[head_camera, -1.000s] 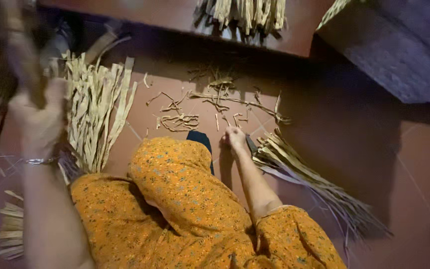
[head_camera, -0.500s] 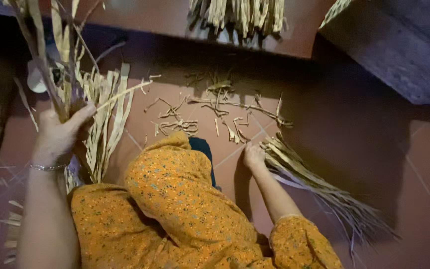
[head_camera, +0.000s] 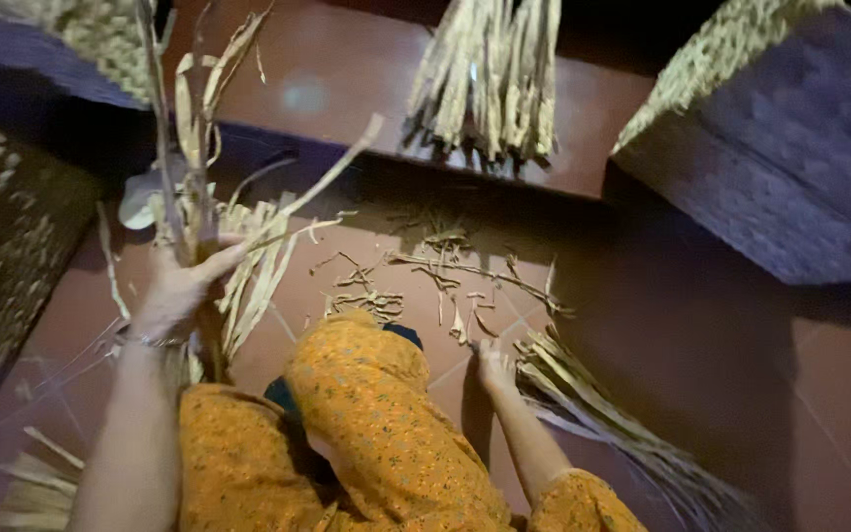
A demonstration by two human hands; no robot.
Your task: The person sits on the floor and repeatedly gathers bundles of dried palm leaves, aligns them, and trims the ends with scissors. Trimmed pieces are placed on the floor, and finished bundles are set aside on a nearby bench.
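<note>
Two hands busy: my left hand is clenched round a raised bunch of dry, flat, pale straw strips above the tiled floor, my right hand, fingers loosely curled, rests on the floor touching a long fibrous leaf bundle beside my orange patterned knee.

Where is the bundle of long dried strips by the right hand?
In the head view, the bundle of long dried strips lies on the tiled floor at lower right, beside the right hand.
</note>
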